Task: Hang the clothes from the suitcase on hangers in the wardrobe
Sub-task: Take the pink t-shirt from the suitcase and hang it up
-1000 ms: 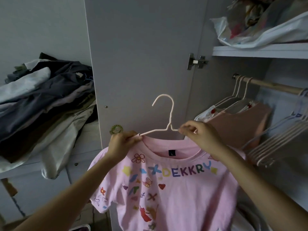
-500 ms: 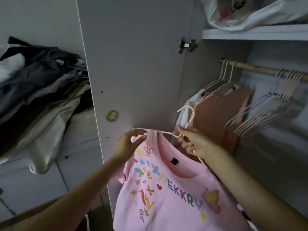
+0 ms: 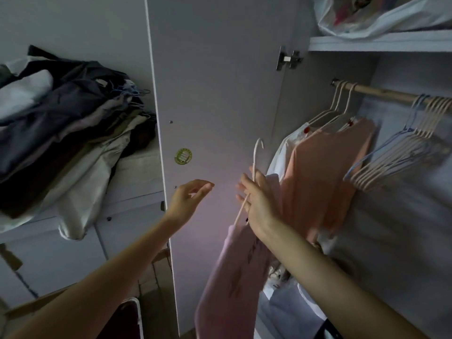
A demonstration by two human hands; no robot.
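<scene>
A pink T-shirt [image 3: 232, 277] hangs edge-on from a white wire hanger [image 3: 255, 157], whose hook points up. My right hand [image 3: 256, 199] grips the hanger near its neck, just left of the clothes in the wardrobe. My left hand [image 3: 188, 196] floats free in front of the grey wardrobe door [image 3: 215, 94], fingers relaxed and holding nothing. A wooden rail [image 3: 384, 92] runs across the wardrobe at upper right. On it hang a peach garment [image 3: 322, 172] and a white one [image 3: 286, 152].
Several bare hangers [image 3: 401, 152] bunch together on the rail's right part. A plastic bag [image 3: 381, 13] sits on the shelf above. A heap of dark and pale clothes [image 3: 61, 133] lies on a low cabinet at left. A dark red suitcase edge [image 3: 127, 319] shows at the bottom.
My left hand has let go of the shirt's shoulder and drawn back. My right hand has turned the hanger so the shirt hangs edge-on, nearer the wardrobe opening.
</scene>
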